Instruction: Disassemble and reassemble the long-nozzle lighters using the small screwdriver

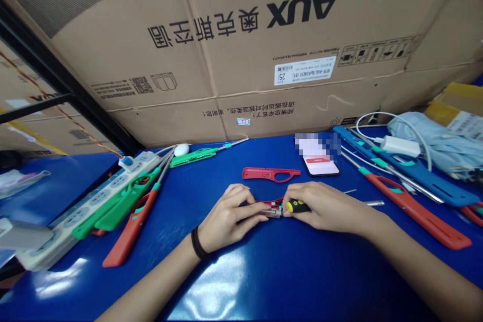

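Note:
My left hand (230, 214), wearing a dark wristband, pinches a clear plastic fuel tank (272, 213) at the left end of a red long-nosed lighter's opened body (277, 202). Fingers of my right hand (319, 206) are closed around a screwdriver (296, 206), its yellow and black handle end towards the tank. These fingertips also touch the lighter's inner parts beside the tank. Past my right hand sticks out a metal tube (375, 203), with a thin rod (350, 191) above it. Behind my hands lies a separate red half-shell (269, 174). My palms hide much of the lighter.
A phone (322, 166) lies behind my right hand. Red (418, 211) and blue lighters (430, 176) lie at right, near a white adapter (400, 146) and cloth (430, 136). At left are a power strip (75, 219), green (124, 201) and red lighters (128, 234). A carton (234, 70) stands behind.

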Motion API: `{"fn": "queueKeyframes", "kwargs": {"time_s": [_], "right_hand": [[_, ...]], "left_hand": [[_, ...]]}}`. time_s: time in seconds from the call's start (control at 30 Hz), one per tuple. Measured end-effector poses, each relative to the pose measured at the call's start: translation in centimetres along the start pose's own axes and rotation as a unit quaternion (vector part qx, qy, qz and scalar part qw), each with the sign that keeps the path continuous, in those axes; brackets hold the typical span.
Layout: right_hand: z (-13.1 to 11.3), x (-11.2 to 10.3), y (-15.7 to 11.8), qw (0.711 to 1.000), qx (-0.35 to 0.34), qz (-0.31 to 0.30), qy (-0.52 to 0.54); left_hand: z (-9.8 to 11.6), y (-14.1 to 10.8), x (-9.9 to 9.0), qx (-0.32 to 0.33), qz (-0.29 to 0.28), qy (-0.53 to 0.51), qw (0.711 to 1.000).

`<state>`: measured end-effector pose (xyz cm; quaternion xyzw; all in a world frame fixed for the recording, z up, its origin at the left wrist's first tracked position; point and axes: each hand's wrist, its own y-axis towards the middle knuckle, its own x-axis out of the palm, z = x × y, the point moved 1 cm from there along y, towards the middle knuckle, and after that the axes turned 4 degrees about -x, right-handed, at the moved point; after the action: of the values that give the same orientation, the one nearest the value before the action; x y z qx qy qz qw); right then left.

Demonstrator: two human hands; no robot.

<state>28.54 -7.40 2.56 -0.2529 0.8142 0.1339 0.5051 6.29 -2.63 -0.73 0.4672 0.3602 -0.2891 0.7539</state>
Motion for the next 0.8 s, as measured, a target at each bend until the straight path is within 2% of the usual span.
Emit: {"fn": "queueKeyframes", "kwargs": {"time_s": [0.3, 0.8], "right_hand": [[0.12, 0.23, 0.06, 1.0, -0.007, 0.004, -0.019], [0.33, 0.32, 0.42, 1.0, 0.001, 0.013, 0.022]], "left_hand": [[0.23, -0.02, 0.16, 0.008, 0.01, 0.015, 1.0], [0.36, 0.3, 0.05, -0.017, 0.047, -0.062, 0.997]]}}
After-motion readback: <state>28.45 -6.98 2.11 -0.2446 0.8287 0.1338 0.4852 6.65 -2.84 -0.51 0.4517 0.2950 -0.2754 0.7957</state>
